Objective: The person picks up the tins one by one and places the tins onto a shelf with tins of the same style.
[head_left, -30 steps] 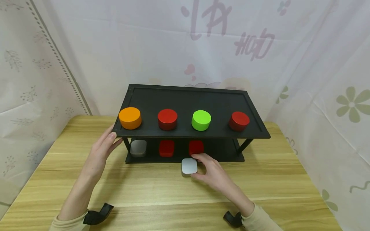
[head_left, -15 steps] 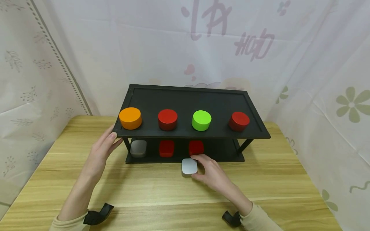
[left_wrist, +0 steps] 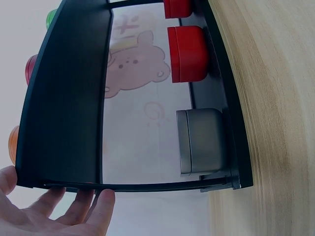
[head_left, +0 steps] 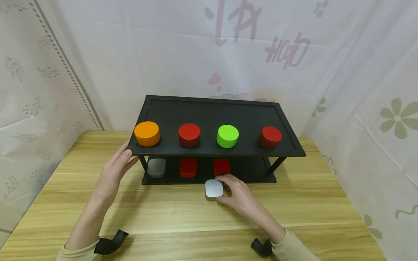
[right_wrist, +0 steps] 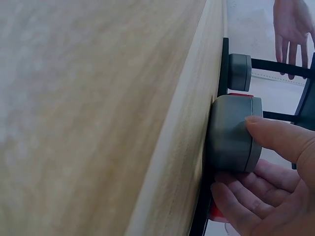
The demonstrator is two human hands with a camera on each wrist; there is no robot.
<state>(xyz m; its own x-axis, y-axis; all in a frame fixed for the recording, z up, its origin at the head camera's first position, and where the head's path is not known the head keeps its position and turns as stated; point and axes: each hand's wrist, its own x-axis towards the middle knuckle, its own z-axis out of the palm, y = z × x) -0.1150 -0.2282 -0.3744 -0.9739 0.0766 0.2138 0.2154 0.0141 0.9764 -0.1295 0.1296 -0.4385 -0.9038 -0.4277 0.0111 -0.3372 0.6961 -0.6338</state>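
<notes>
At the front edge of a black two-tier shelf [head_left: 212, 112], my right hand [head_left: 241, 195] holds a square silver-grey tin [head_left: 213, 188] by its right side, thumb in front and fingers behind. In the right wrist view the thumb presses the lid edge of this tin [right_wrist: 232, 132], and the other fingers curl below it. My left hand [head_left: 112, 174] grips the shelf's left front corner, thumb on the top board and fingers beneath. On the lower tier stand another square grey tin [head_left: 156, 168] and two square red tins [head_left: 188, 168], one right behind the held tin.
Along the top tier's front stand an orange round tin [head_left: 147, 133], a red round tin [head_left: 189, 135], a lime green round tin [head_left: 227, 136] and a darker red round tin [head_left: 270, 137]. A wooden table [head_left: 183, 224] carries the shelf. Printed white cloth [head_left: 183, 54] hangs behind and beside it.
</notes>
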